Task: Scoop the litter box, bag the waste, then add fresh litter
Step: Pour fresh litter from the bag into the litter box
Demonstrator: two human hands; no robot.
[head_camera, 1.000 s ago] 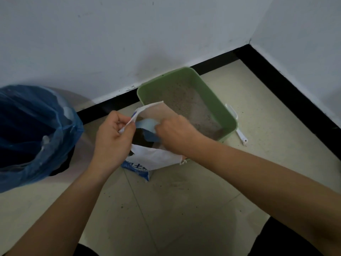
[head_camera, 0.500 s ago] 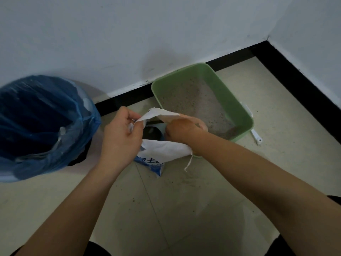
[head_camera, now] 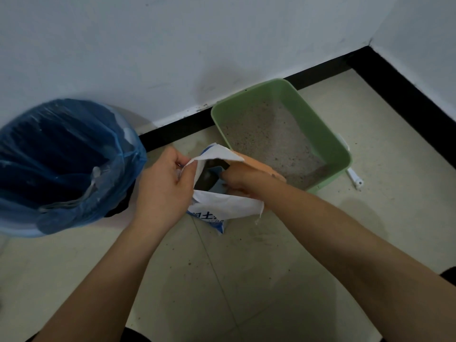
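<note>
On the tiled floor, just beside the green litter box: a white litter bag, upright, mouth open. Pinched at its left flap by the left hand, thumb and fingers closed on the edge. Entered by the right hand, fingers curled near a pale blue cup; cannot tell whether gripping it. Best to hold the mouth wide, lift level, tip low over the box. Blue-lined bin at left.

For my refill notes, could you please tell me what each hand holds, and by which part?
The left hand pinches the litter bag at its open top edge. The right hand reaches into the mouth; its grip is hidden.
</note>
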